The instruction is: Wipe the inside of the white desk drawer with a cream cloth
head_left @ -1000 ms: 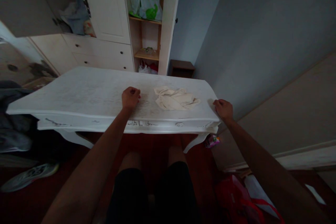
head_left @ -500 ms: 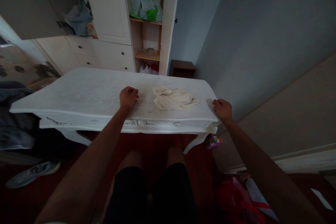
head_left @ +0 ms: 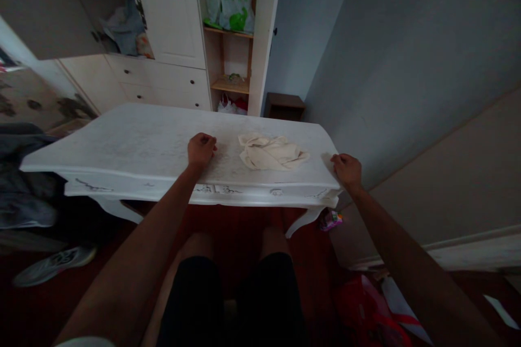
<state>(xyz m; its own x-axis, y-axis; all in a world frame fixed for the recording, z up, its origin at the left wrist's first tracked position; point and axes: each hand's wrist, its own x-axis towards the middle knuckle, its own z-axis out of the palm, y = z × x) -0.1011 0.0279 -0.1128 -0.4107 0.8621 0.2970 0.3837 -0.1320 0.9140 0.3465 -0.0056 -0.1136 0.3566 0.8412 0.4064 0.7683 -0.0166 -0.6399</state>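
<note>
A crumpled cream cloth (head_left: 272, 153) lies on the white table (head_left: 134, 141), right of the table's middle. Left of the cloth, my left hand (head_left: 202, 149) is closed in a loose fist at the tabletop, with nothing visible in it. My right hand (head_left: 347, 168) is also closed, at the table's right edge, apart from the cloth, and no object shows in its curled fingers. Neither hand touches the cloth.
Behind the table stands a white cabinet (head_left: 175, 21) with open doors and plastic bags (head_left: 236, 2) on a shelf. A small brown box-like unit (head_left: 285, 107) is by the wall. A shoe (head_left: 55, 265) and a red bag (head_left: 362, 309) are on the floor.
The whole view has shifted slightly. Both hands remain closed in nearly the same places, and the cloth lies as before.
</note>
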